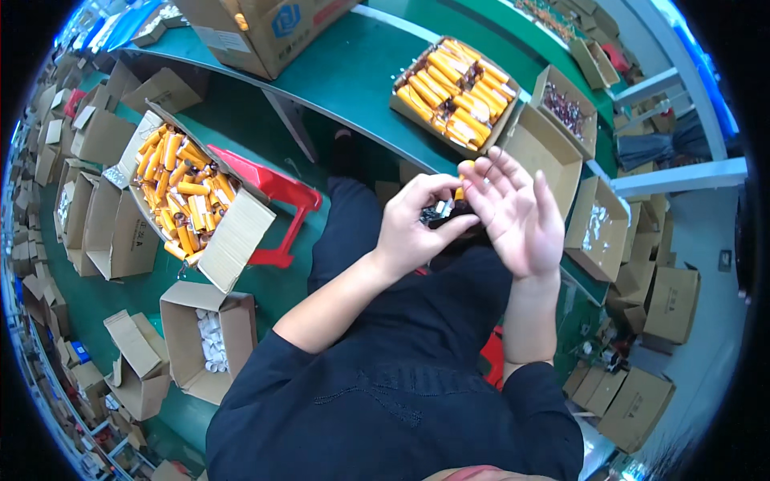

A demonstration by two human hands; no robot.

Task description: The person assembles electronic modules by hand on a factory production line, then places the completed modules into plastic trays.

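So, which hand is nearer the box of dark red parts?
Right: the right hand is off the near left corner of the box; the left hand lies farther left.

head-worn left fisheye | looks steeply down | near left hand (407, 226), right hand (519, 223) | bench (346, 68) farther

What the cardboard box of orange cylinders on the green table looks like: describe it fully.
The shallow, open-topped box looks like brown cardboard. It is filled to about its rim with orange cylinders lying on their sides in roughly two rows, dark reddish bits among them. It sits upright near the edge of the green table, beside an open cardboard tray. The right hand is close to its nearest corner; contact is unclear.
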